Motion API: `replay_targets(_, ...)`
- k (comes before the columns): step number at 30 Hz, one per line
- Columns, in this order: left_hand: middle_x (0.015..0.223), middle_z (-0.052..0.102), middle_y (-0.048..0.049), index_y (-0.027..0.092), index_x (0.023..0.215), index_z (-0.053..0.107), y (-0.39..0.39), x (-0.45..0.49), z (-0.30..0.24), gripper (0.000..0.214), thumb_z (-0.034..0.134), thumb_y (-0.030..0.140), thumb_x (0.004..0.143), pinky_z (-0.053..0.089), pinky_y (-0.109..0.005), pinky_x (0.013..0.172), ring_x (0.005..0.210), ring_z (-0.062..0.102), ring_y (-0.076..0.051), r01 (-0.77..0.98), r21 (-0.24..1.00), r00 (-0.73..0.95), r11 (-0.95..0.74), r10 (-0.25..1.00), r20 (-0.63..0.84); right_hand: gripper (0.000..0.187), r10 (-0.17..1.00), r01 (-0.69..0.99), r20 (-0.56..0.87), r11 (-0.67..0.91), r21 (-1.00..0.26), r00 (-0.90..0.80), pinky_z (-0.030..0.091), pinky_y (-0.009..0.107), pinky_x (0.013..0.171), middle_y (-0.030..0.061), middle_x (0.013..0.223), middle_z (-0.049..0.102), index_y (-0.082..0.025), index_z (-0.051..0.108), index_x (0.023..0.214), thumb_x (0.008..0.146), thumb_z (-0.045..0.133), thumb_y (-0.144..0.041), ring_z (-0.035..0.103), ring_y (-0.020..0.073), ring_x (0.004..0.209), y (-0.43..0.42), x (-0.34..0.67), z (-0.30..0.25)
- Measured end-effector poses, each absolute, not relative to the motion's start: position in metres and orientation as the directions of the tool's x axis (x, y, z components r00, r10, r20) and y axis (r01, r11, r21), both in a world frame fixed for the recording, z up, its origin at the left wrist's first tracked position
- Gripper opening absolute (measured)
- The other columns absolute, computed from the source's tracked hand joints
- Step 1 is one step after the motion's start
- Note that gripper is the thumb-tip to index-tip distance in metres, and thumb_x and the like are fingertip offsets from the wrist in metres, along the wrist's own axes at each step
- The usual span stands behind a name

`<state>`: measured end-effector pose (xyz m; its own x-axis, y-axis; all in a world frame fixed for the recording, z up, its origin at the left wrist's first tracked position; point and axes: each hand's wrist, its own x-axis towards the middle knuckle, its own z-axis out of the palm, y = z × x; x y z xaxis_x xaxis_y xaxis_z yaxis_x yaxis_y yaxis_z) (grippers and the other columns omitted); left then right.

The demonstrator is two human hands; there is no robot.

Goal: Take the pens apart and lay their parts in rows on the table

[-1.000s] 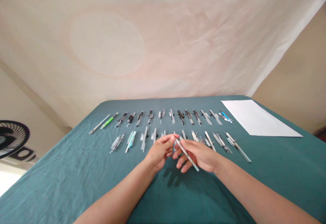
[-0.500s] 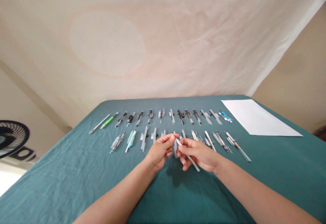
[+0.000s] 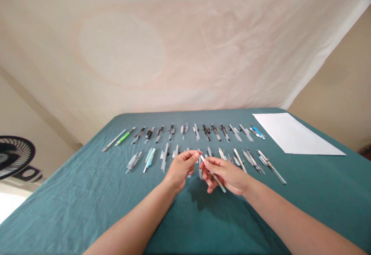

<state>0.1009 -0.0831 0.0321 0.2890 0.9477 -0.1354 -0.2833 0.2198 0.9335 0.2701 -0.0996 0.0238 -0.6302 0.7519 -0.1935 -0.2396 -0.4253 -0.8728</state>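
My right hand (image 3: pixel 227 174) is closed round a slim clear pen (image 3: pixel 218 181), which slants from the fingertips down to the right. My left hand (image 3: pixel 181 168) pinches the pen's upper tip between thumb and forefinger. Both hands hover just above the teal tablecloth (image 3: pixel 87 201), in front of the near row of pens (image 3: pixel 150 157). A farther row of pens (image 3: pixel 171 131) lies behind it. Part of the near row is hidden by my hands.
A white sheet of paper (image 3: pixel 292 135) lies at the table's far right. A green pen (image 3: pixel 123 137) sits near the left end of the far row. A black fan (image 3: pixel 13 158) stands off the table's left. A pale cloth hangs behind.
My right hand's fingers have curled tighter round the pen, and both hands have shifted slightly away from me.
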Motion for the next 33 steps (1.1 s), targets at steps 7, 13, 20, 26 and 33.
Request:
replay_targets(7, 0.053, 0.040, 0.0068, 0.014, 0.085, 0.057, -0.089, 0.107, 0.036, 0.030, 0.063, 0.040, 0.073, 0.019, -0.017, 0.040, 0.041, 0.028, -0.002, -0.281, 0.951, 0.229, 0.125, 0.971, -0.060, 0.033, 0.749, -0.201, -0.226, -0.432, -0.879, -0.623, 0.053, 0.033, 0.062, 0.0016, 0.073, 0.056, -0.015, 0.061, 0.095, 0.080, 0.056, -0.044, 0.053, 0.0089, 0.056, -0.100, 0.273, 0.026)
replay_targets(13, 0.052, 0.032, 0.0087, 0.014, 0.085, 0.055, -0.078, 0.094, 0.047, 0.025, 0.065, 0.034, 0.073, 0.019, -0.016, 0.039, 0.040, 0.024, -0.002, -0.441, 0.894, 0.132, 0.079, 0.991, -0.022, 0.036, 0.736, -0.027, -0.237, -0.328, -0.944, -0.634, 0.039, 0.017, 0.050, 0.0039, 0.070, 0.058, -0.010, 0.068, 0.088, 0.078, 0.060, -0.043, 0.048, 0.0061, 0.055, -0.101, 0.279, 0.034)
replay_targets(20, 0.050, 0.027, 0.0097, 0.015, 0.083, 0.053, -0.053, 0.050, 0.061, 0.022, 0.067, 0.027, 0.071, 0.022, -0.014, 0.039, 0.040, 0.026, -0.002, -0.594, 0.794, -0.159, -0.128, 0.987, 0.040, 0.038, 0.719, 0.050, -0.292, -0.338, -0.940, -0.631, 0.018, 0.016, 0.041, 0.0026, 0.068, 0.057, -0.010, 0.068, 0.088, 0.074, 0.062, -0.045, 0.032, 0.0015, 0.046, -0.096, 0.287, 0.041)
replay_targets(26, 0.052, 0.031, 0.0091, 0.014, 0.083, 0.053, -0.072, 0.083, 0.046, 0.025, 0.066, 0.033, 0.072, 0.018, -0.014, 0.037, 0.039, 0.024, -0.001, -0.463, 0.879, 0.123, 0.115, 0.990, -0.065, 0.040, 0.879, -0.050, -0.230, -0.274, -0.960, -0.417, 0.022, 0.016, 0.040, 0.0028, 0.072, 0.057, -0.012, 0.066, 0.091, 0.075, 0.060, -0.048, 0.039, 0.0030, 0.048, -0.094, 0.280, 0.039)
replay_targets(33, 0.049, 0.031, 0.0092, 0.014, 0.083, 0.053, -0.096, 0.118, 0.026, 0.028, 0.064, 0.038, 0.073, 0.018, -0.015, 0.038, 0.039, 0.020, -0.002, -0.364, 0.883, 0.258, 0.295, 0.943, -0.209, 0.034, 0.870, 0.019, -0.201, -0.216, -0.976, -0.450, 0.023, 0.017, 0.040, -0.0032, 0.052, 0.048, -0.012, 0.063, 0.070, 0.069, 0.066, -0.046, 0.037, 0.0044, 0.045, -0.097, 0.274, 0.029)
